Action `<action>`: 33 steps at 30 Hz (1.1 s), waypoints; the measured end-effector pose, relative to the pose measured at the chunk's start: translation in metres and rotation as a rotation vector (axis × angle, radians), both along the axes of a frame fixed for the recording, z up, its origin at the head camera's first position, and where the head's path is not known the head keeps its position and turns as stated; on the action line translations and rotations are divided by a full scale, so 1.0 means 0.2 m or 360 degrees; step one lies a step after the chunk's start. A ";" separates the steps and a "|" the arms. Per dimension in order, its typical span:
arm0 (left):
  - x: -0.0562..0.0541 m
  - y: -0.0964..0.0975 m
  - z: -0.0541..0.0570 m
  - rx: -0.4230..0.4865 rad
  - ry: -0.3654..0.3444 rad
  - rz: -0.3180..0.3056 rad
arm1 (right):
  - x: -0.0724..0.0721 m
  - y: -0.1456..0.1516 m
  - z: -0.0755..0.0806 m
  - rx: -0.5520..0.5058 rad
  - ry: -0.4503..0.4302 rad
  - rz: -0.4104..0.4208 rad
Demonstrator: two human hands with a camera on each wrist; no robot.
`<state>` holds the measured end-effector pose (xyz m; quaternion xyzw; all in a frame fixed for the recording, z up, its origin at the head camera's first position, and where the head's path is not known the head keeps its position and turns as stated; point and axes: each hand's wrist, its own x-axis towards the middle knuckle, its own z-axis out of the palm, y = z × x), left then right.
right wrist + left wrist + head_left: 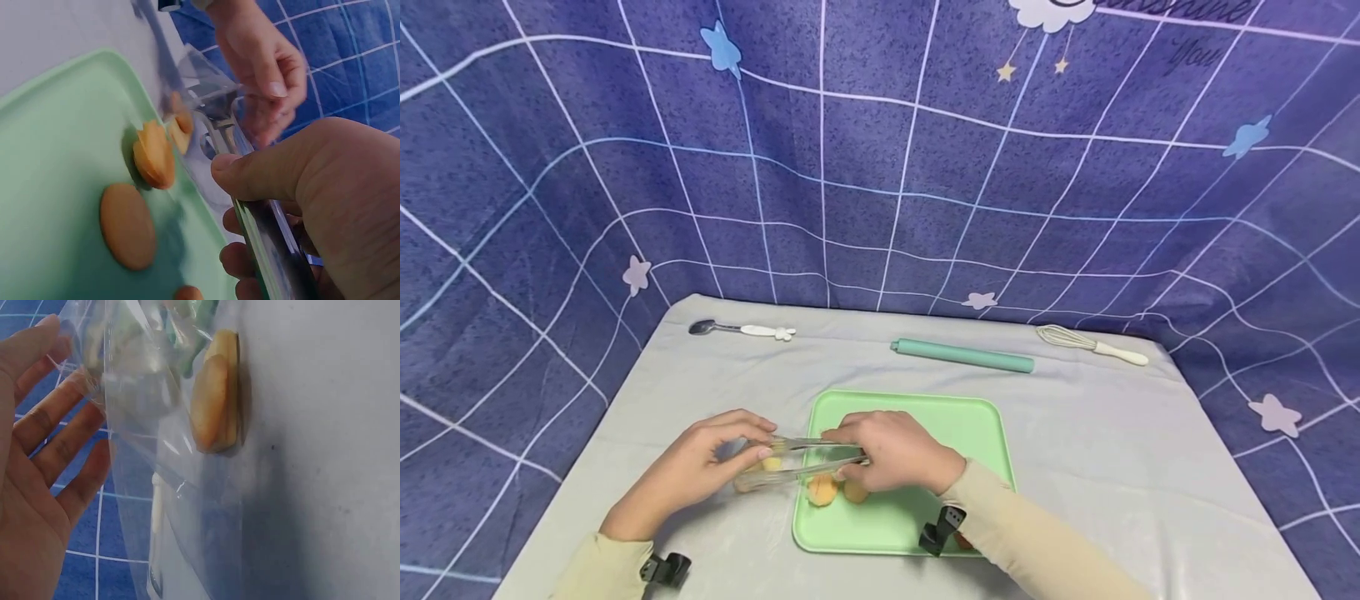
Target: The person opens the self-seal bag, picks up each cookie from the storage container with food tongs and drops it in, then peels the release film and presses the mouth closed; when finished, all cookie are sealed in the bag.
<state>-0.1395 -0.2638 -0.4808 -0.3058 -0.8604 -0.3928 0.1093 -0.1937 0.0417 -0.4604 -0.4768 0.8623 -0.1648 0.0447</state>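
My left hand (707,454) pinches the upper edge of a clear plastic bag (147,447) beside the tray's left side. Two light-brown cookies (211,403) lie in the bag, against the tabletop. My right hand (897,454) grips metal tongs (253,228), whose tips point left into the bag's mouth. Whether the tips hold anything is hidden by glare and plastic. On the green tray (958,425) below the right hand lie a ridged, shell-like cookie (154,156) and a smooth oval cookie (128,226).
Along the back of the pale cloth-covered table lie a spoon with a white handle (756,331), a teal rod (966,356) and a whisk (1093,344). A small reddish thing (964,541) shows on the tray, mostly behind the right forearm. A blue gridded curtain (880,167) hangs behind.
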 end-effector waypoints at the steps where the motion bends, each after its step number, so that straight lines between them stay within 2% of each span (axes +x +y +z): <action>1: 0.00 0.00 0.00 0.0007 -0.0005 0.0003 | 0.00 0.02 0.00 -0.0008 0.0010 -0.0004; 6: -0.01 -0.01 -0.03 0.0039 -0.0021 0.0002 | 0.03 0.22 0.03 -0.0075 0.0045 -0.0050; 12: -0.01 -0.01 -0.06 0.0063 -0.0005 -0.0015 | 0.07 0.61 0.05 -0.0159 0.0025 -0.0150; 15: 0.00 0.00 -0.06 0.0064 0.0015 -0.0008 | 0.09 0.85 0.05 -0.0234 -0.0038 -0.0110; 18: 0.01 0.00 -0.06 0.0055 0.0007 0.0006 | 0.12 1.08 0.06 -0.0314 -0.0163 -0.0026; 22: 0.01 0.00 -0.05 0.0034 -0.0008 0.0012 | 0.17 1.30 0.07 -0.0346 -0.0277 -0.0006; 26: 0.01 0.00 -0.05 0.0023 -0.0014 0.0007 | 0.20 1.39 0.06 -0.0305 -0.0258 -0.0069; 33: -0.01 0.01 -0.06 0.0035 -0.0029 -0.0012 | 0.22 1.39 0.02 -0.0254 -0.0133 -0.0203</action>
